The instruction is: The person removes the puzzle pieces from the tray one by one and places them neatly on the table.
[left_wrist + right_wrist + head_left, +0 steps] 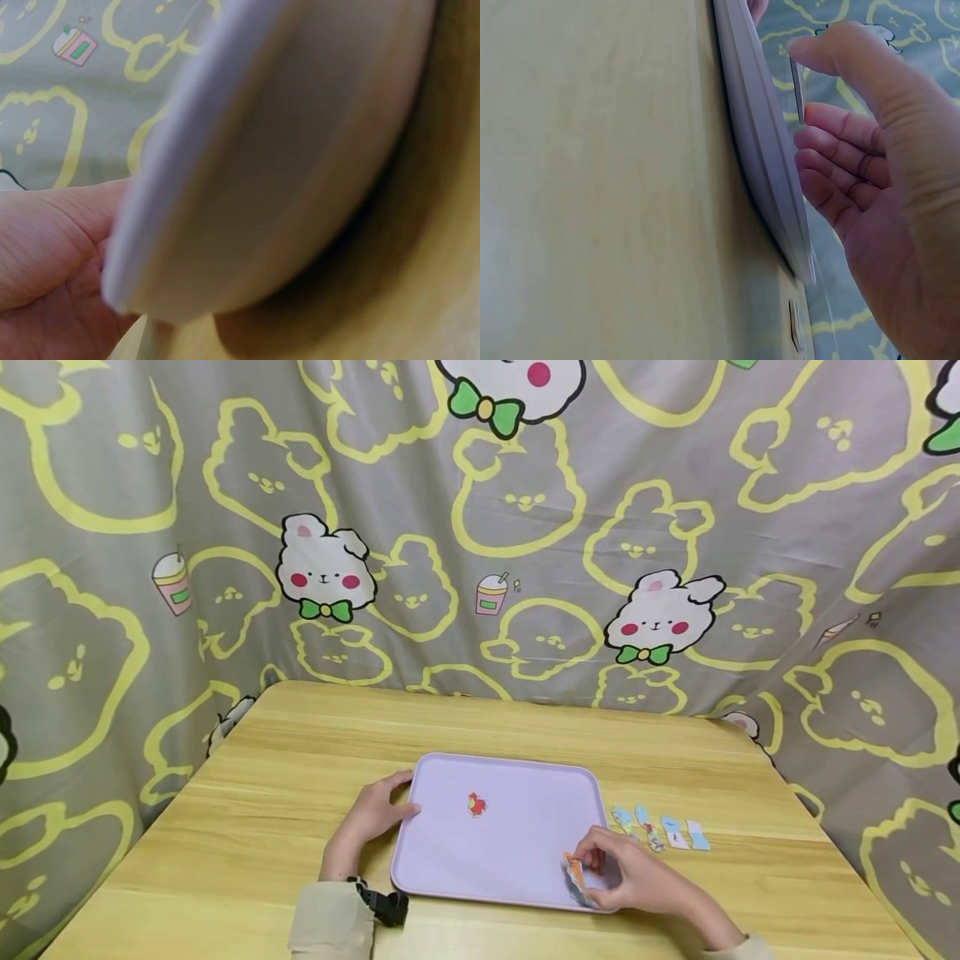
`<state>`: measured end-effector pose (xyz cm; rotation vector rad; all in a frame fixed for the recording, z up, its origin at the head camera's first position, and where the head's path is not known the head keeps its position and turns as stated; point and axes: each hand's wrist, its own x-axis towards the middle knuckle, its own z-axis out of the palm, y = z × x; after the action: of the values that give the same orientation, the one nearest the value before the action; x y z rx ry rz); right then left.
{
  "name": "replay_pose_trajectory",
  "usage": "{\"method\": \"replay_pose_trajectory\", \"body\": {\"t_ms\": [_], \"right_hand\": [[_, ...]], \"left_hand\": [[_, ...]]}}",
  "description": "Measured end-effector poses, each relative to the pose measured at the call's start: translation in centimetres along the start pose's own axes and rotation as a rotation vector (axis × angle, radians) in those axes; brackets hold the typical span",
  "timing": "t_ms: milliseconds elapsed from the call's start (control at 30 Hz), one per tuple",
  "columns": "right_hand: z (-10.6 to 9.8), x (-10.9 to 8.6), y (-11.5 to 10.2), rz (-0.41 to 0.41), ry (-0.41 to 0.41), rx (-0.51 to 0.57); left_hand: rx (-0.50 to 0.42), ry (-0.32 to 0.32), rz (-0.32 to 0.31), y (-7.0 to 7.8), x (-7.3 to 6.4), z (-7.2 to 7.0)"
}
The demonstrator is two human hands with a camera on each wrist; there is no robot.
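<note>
A lilac tray [517, 768] lies on the wooden table. At its left side my left hand [371, 814] grips the rim, thumb on the edge; the left wrist view shows that hand [56, 255] close against the tray's wall [277, 150], its fingers partly hidden. Over the tray's near right corner, my right hand [633, 872] pinches a thin puzzle piece [576, 878], orange with grey-blue. In the right wrist view the puzzle piece [798, 90] shows edge-on between thumb and index finger of the right hand [900, 172]. A small red and yellow puzzle piece [476, 805] lies on the tray, left of its middle.
Right of the tray, several small pieces lie in a row on the table, among them a blue and white piece [698, 835]. A patterned curtain [540, 527] hangs behind the table [300, 727] and along both sides. A black strap [386, 906] is on the left wrist.
</note>
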<state>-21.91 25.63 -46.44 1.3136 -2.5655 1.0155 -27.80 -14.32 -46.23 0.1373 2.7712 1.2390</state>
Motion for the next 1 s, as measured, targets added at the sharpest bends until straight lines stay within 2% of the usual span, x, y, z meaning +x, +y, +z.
{"method": "replay_pose_trajectory", "body": {"t_ms": [333,567,1000], "right_hand": [[-1.2,-2.5,0.5,0.071,0.049,-0.07],[-2.1,-4.0,0.8,0.083,0.101,-0.089],[-3.5,-6.3,1.6,0.135,0.067,-0.131]], "left_hand": [[0.005,-0.002,-0.001,0.0,0.1,0.0],[0.0,0.004,0.002,-0.1,0.1,0.1],[0.003,0.003,0.019,0.0,0.0,0.0]]}}
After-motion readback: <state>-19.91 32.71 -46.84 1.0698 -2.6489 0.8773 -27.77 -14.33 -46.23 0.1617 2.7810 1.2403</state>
